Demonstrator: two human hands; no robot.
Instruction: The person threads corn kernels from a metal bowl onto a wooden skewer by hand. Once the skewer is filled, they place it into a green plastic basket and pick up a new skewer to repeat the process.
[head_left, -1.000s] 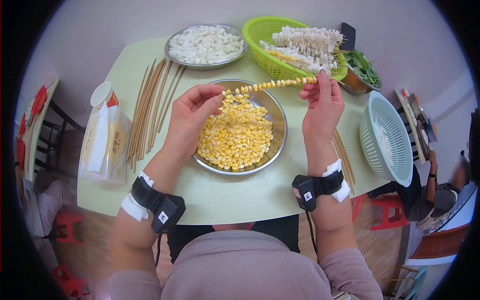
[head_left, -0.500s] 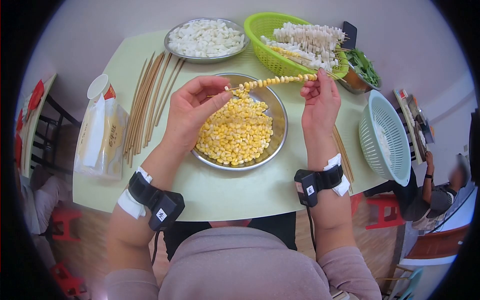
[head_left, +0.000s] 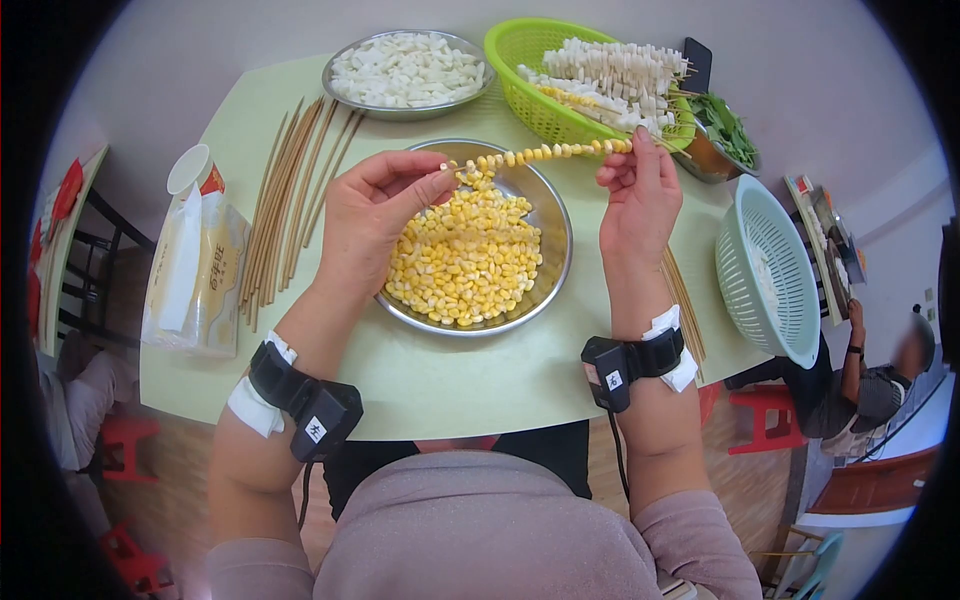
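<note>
My right hand (head_left: 640,195) pinches the right end of a thin skewer (head_left: 548,153) threaded with a row of yellow corn kernels. At its left end my left hand (head_left: 375,205) has thumb and forefinger closed on a pale corn kernel (head_left: 445,167) beside the skewer's tip; the other fingers curl behind. The skewer is held nearly level over the far rim of a steel bowl (head_left: 553,255). Loose corn kernels (head_left: 465,265) fill much of that bowl.
Bare sticks (head_left: 285,205) lie left, near a tissue pack (head_left: 215,275) and paper cup (head_left: 190,170). Behind are a dish of white pieces (head_left: 408,72) and a green basket (head_left: 520,85) of loaded skewers (head_left: 615,80). Right stand a blue colander (head_left: 785,270) and bowl of greens (head_left: 725,130). A person (head_left: 870,385) sits beyond.
My left fingers have come up to the skewer's left end, covering the bare tip seen before. The right hand keeps its hold. The whole view has shifted slightly.
</note>
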